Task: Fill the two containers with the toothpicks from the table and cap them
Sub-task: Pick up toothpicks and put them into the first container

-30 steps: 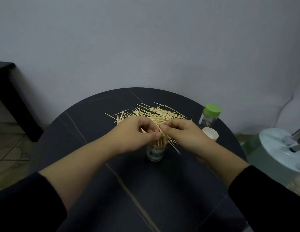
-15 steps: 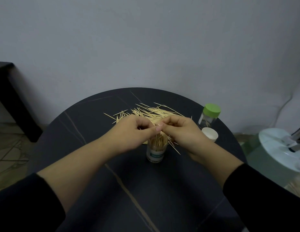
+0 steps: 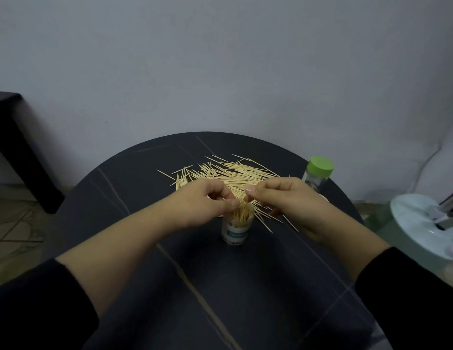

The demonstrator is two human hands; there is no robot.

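- A plain grey wall (image 3: 220, 59) fills the upper half of the view, from ten o'clock round to two o'clock; it bears no marks but a tiny speck near its middle
- A dark piece of furniture (image 3: 15, 147) stands at nine o'clock, its flat top against the wall and one thick leg reaching down to the floor
- A tiled floor (image 3: 15, 236) with pale crossing lines shows at eight o'clock
- A white round base (image 3: 417, 223) lies at four o'clock; a metal stem (image 3: 448, 207) rises from its right side
- A thin white cable (image 3: 427, 160) curves along the wall at three o'clock

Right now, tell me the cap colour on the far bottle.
Green cap, shown best in the head view.
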